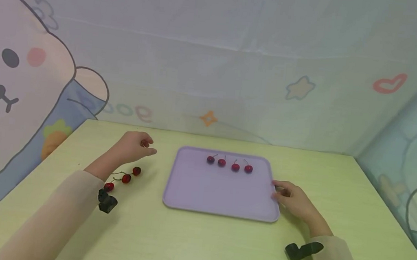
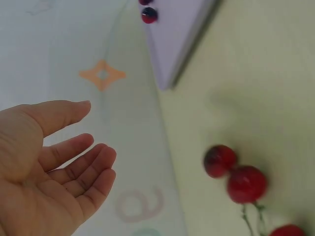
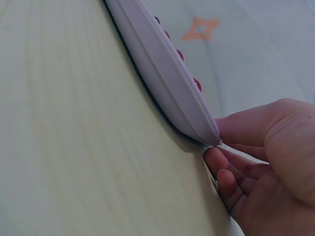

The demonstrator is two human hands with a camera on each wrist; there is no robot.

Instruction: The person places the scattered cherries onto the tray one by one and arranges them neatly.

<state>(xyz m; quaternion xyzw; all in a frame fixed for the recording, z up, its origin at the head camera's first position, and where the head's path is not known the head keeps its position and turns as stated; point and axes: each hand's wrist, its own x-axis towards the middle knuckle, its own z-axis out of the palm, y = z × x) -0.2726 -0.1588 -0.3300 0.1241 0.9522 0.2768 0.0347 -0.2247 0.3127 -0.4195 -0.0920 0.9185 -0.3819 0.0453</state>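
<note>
A pale purple tray (image 1: 222, 194) lies on the table, with several dark red cherries (image 1: 235, 167) in a row along its far side. My right hand (image 1: 295, 200) holds the tray's right edge. In the right wrist view its thumb (image 3: 246, 125) is at the rim and its fingertips (image 3: 216, 160) are just below it. Left of the tray, my left hand (image 1: 133, 146) hovers over the table, holding nothing, its fingers loosely bent and apart from the thumb. Three stemmed cherries (image 1: 126, 178) lie on the table near my left wrist, two of them visible whole in the left wrist view (image 2: 247, 184).
The light yellow table (image 1: 199, 243) ends at the back against a printed cloth (image 1: 205, 72). More cloth hangs at the right side (image 1: 408, 162). Dark wrist cameras sit on both my sleeves (image 1: 334, 258).
</note>
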